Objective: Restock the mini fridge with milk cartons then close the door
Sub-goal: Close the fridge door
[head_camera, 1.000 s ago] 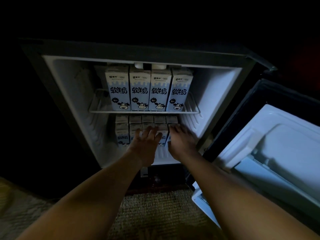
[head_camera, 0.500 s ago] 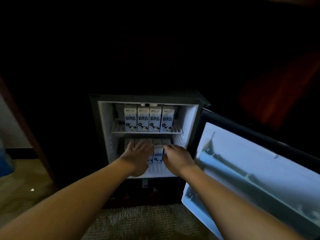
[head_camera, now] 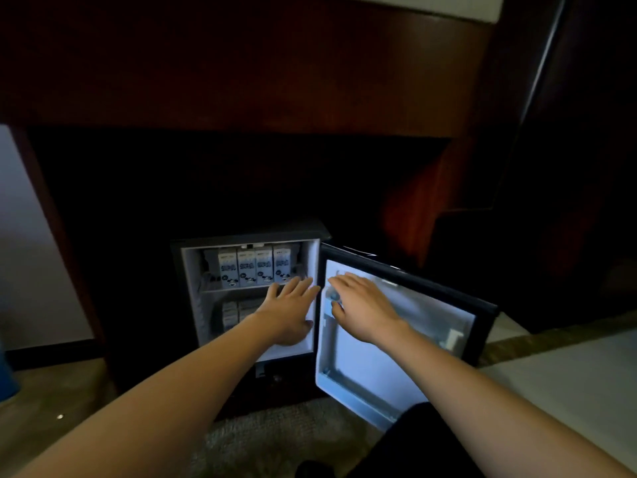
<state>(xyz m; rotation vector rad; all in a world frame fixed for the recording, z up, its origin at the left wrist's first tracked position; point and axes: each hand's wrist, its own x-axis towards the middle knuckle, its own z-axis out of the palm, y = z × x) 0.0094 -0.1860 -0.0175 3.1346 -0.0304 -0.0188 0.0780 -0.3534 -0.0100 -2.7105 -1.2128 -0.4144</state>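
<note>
The mini fridge (head_camera: 193, 305) stands open under a dark wooden counter. Several blue-and-white milk cartons (head_camera: 255, 269) stand in a row on its upper wire shelf, and more cartons (head_camera: 230, 313) sit on the floor of the lower compartment. My left hand (head_camera: 289, 313) hovers open in front of the fridge's right inner wall, holding nothing. My right hand (head_camera: 362, 307) is spread open over the white inner face of the door (head_camera: 406, 357), near its hinge side. Whether it touches the door I cannot tell. The door hangs wide open to the right.
Beige carpet (head_camera: 275, 439) lies in front of the fridge. A dark wooden cabinet panel (head_camera: 241, 63) runs above, and a dark wooden leg (head_camera: 62, 243) stands at the left. A pale bed surface (head_camera: 568, 391) lies at the right, a blue object (head_camera: 5, 377) at the far left edge.
Both hands have come out of the lower compartment, off the cartons. My right hand moved right onto the door's inner side. The view pulled back and up from the fridge.
</note>
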